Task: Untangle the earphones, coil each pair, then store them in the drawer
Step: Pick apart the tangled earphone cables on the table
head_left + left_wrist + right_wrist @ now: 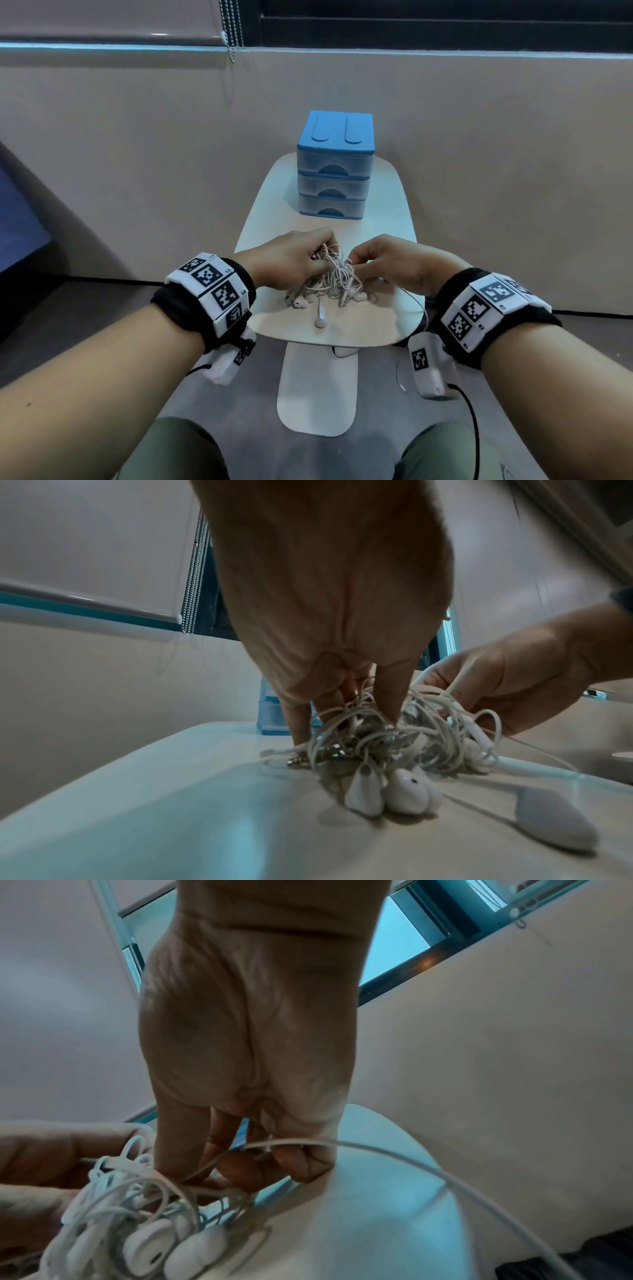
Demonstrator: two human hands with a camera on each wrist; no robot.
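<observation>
From my head view, the blue drawer unit (334, 168) stands at the far end of the small desk (387, 219), all three drawers closed; their fronts are cloudy, so I cannot make out any contents. Nearer me, the tangled earphones (329, 281) lie in a heap on the desk between my hands. My left hand (291, 260) has its fingers curled into the knot, and my right hand (394, 262) pinches cable at the heap's other side.

Left wrist view: my fingers (390, 696) reach down into the cables, fingertips buried among loops (a jack plug (301, 761) pokes out at the left). Several earbuds (407, 794) rest on the desk, one blurred at the frame's right.

Right wrist view: thumb and curled fingers (301, 1161) pinch a single cable (428, 1172), which arcs away and is cut off by the frame's lower edge.
</observation>
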